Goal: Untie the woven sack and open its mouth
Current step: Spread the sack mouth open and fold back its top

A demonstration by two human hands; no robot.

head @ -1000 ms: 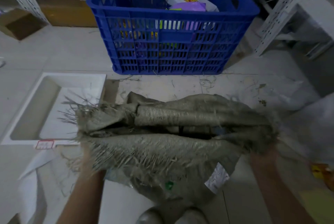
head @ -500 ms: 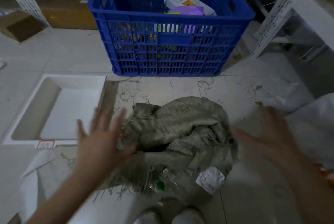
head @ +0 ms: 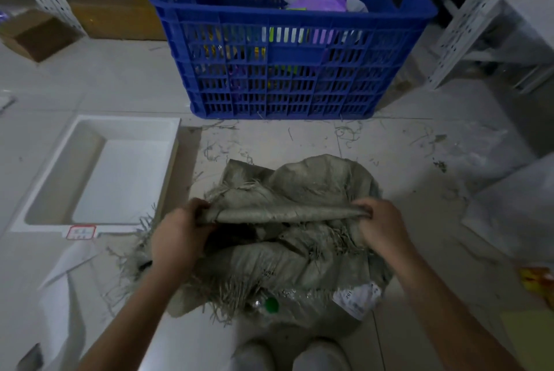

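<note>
A grey-green woven sack [head: 299, 187] with frayed edges sits crumpled on the tiled floor just in front of my feet. My left hand [head: 177, 232] grips the left end of a folded band of the sack's rim. My right hand [head: 379, 226] grips the right end of the same band, which is stretched taut between them. Below the band a dark gap shows in the sack. A white label [head: 356, 300] and a green bottle cap [head: 271, 305] show at the sack's near side.
A blue plastic crate [head: 287, 50] with packages stands behind the sack. A white tray [head: 99, 172] lies on the floor to the left. White shelf uprights [head: 467, 14] stand at the right, a cardboard box [head: 36, 35] at far left. Loose fibres litter the floor.
One second ago both hands held the sack's mouth spread wide. They then let go and hovered open as the sack slumped. Now both hands have closed on the rim again.
</note>
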